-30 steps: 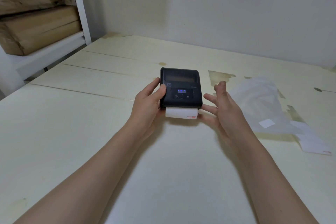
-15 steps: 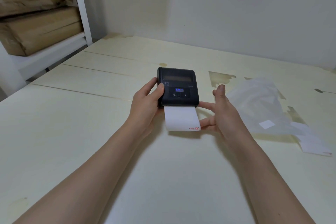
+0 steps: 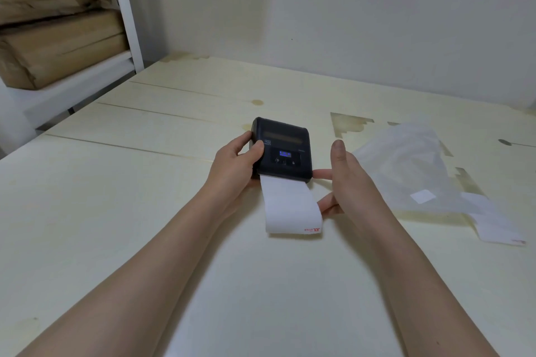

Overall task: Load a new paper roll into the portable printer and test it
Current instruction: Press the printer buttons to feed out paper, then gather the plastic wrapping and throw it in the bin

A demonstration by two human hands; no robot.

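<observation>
A small black portable printer (image 3: 282, 148) with a lit blue display lies on the pale wooden table (image 3: 145, 197). A white paper strip (image 3: 288, 206) with red print at its end hangs out of the printer's near slot onto the table. My left hand (image 3: 236, 166) grips the printer's left side, thumb on its top. My right hand (image 3: 345, 180) is just right of the printer, fingers spread; fingertips touch the printer's right corner and the strip's right edge.
A clear plastic bag (image 3: 406, 168) and a loose paper piece (image 3: 496, 226) lie at the right. White shelving (image 3: 127, 23) with brown wrapped packages (image 3: 55, 46) stands at the far left. A wall runs behind the table.
The paper strip has fed out much longer from the printer. My right hand has moved in, fingers now at the strip's right edge. My left hand keeps its grip.
</observation>
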